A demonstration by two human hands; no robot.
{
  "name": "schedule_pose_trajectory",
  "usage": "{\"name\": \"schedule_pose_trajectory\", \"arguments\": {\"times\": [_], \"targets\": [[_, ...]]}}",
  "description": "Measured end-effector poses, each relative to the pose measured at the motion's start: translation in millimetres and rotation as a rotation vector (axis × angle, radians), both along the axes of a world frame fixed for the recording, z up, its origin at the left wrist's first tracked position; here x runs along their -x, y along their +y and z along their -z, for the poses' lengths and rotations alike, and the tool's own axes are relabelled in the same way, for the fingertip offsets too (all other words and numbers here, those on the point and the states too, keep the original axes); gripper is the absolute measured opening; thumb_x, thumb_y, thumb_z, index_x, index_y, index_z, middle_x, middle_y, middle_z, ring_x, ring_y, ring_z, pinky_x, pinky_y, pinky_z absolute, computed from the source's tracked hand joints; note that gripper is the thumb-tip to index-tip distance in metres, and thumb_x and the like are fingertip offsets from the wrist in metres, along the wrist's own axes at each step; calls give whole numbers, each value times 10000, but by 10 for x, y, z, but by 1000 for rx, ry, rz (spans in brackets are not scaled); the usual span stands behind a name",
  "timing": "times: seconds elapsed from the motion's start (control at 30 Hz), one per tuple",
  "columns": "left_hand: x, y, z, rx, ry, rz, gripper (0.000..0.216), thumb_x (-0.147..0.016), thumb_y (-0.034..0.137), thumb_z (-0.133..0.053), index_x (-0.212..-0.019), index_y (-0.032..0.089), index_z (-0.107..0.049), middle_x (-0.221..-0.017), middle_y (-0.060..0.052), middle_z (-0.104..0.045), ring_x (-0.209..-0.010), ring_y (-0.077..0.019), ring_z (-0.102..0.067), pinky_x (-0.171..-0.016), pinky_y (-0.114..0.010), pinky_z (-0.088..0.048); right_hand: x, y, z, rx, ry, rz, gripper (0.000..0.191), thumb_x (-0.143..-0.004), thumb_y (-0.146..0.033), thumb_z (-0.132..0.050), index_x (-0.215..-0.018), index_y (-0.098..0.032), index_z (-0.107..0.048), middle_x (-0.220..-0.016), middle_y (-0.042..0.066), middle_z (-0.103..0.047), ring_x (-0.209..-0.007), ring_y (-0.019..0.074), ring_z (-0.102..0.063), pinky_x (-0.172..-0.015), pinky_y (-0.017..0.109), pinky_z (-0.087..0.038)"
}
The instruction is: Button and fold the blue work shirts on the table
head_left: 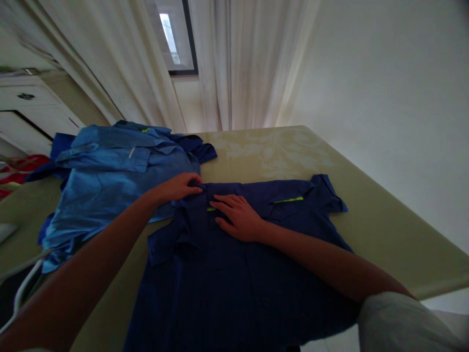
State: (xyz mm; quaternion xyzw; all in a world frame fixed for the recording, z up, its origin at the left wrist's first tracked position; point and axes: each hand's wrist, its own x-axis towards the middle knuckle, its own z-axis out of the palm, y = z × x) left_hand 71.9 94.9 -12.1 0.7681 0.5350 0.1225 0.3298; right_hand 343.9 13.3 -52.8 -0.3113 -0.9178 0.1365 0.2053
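Observation:
A dark navy short-sleeved shirt (227,283) lies spread over the table, its lower part reaching toward me. Lime-green trim shows near its top edge. At the shirt's upper left corner, my left hand (183,187) pinches the fabric between thumb and fingers. My right hand (238,215) rests flat on the upper middle of the shirt, fingers stretched out to the left, beside a bit of the green trim. Left of the navy shirt, partly behind my left forearm, lies a pile of lighter blue shirts (110,190) with darker blue sleeves.
The table (384,230) has a pale green patterned cover and stands near a white wall (395,98). Cream curtains (256,63) hang behind it. A white cabinet (29,107), red cloth (32,168) and a white cord (25,288) are at left.

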Motion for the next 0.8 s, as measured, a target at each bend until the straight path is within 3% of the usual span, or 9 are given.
{"name": "schedule_pose_trajectory", "arguments": {"times": [0.1, 0.23, 0.37, 0.5, 0.6, 0.67, 0.8], "targets": [[1, -23, -44, -61, -27, -3, 417, -761, 576, -681, -969, 216, -713, -1045, -83, -766, -1002, -272, -711, -903, -379, -572, -66, 117, -97, 3, 28, 105, 452, -1068, -388, -468, -1486, -225, -532, -1561, 114, -514, -1389, 267, -492, -1151, 463, -388], [48, 13, -89, -85, -19, -7, 437, -777, 549, -685, -1049, 213, -747, -1142, -85, -771, -1062, -289, -707, -1007, -417, -536, -418, 495, -285, -26, -137, 300, 579, -975, -438, -634, -1494, -208, -519, -1560, 144, -503, -1402, 350, -468, -1149, 525, -370], [88, 125, -80, -88, 22, 36, 391, -789, 485, -667, -1025, 186, -756, -1073, -72, -781, -1010, -274, -705, -1011, -419, -527, -968, 882, -446, 176, -446, 336, 582, -848, -594, -738, -1268, -195, -680, -1288, 162, -684, -1204, 379, -606, -1048, 533, -421], [60, 239, -79, -116, 32, 50, 341, -808, 425, -654, -998, 154, -736, -1023, -70, -778, -965, -239, -696, -995, -403, -522, -1441, 1107, -492, 283, -567, 362, 390, -801, -535, -774, -1050, -238, -734, -1076, 108, -750, -1038, 338, -667, -915, 449, -455], [34, 322, -120, -125, 56, 42, 336, -826, 403, -637, -1019, 145, -732, -1006, -56, -779, -930, -220, -692, -969, -384, -525, -1659, 1208, -487, 328, -556, 363, 204, -858, -423, -721, -916, -227, -723, -950, 97, -751, -901, 282, -673, -803, 374, -454], [33, 396, -149, -147, 74, 25, 325, -815, 388, -639, -1024, 158, -737, -1004, -40, -782, -925, -218, -696, -959, -373, -529, -1735, 1268, -492, 325, -475, 331, 193, -901, -397, -666, -926, -210, -707, -937, 102, -740, -856, 253, -660, -754, 338, -447], [44, 547, -132, -241, 132, -52, 280, -767, 373, -676, -982, 217, -765, -1016, -44, -791, -1003, -261, -713, -965, -370, -531, -1755, 1395, -466, 146, -340, 370, 240, -954, -417, -609, -1000, -192, -677, -991, 107, -731, -892, 247, -647, -774, 318, -435]]}}
